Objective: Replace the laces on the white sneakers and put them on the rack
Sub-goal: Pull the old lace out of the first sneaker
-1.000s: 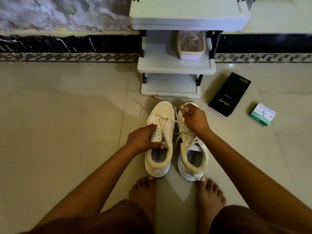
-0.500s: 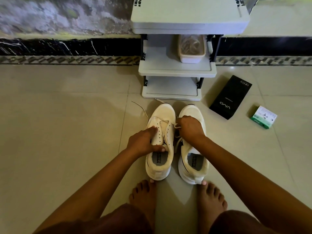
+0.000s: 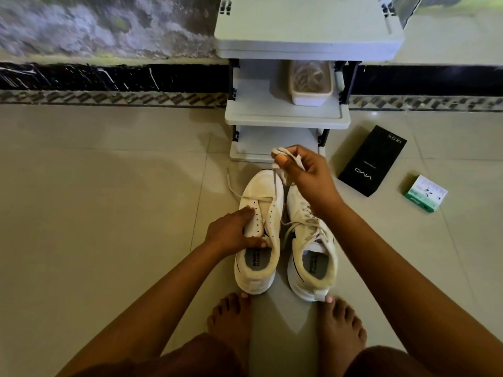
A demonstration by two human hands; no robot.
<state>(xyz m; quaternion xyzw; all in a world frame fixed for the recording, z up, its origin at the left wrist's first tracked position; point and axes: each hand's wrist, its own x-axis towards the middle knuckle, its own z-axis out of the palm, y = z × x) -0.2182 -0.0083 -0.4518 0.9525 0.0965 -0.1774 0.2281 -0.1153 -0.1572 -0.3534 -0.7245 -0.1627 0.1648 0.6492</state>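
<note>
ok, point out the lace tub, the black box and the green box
lace tub [image 3: 311, 97]: head view, front wall.
black box [image 3: 372, 160]: head view, middle of top face.
green box [image 3: 426, 192]: head view, middle of top face.

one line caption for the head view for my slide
Right hand pulls cream lace from left white sneaker, held by left hand.

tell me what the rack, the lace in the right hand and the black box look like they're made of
Rack: probably plastic, pale grey, smooth moulded shelves with dark corner posts.
Lace: seems woven fabric, off-white, flat and limp where it bunches in the right hand.
Black box: likely printed cardboard, matt black, sharp folded edges with white lettering.
</note>
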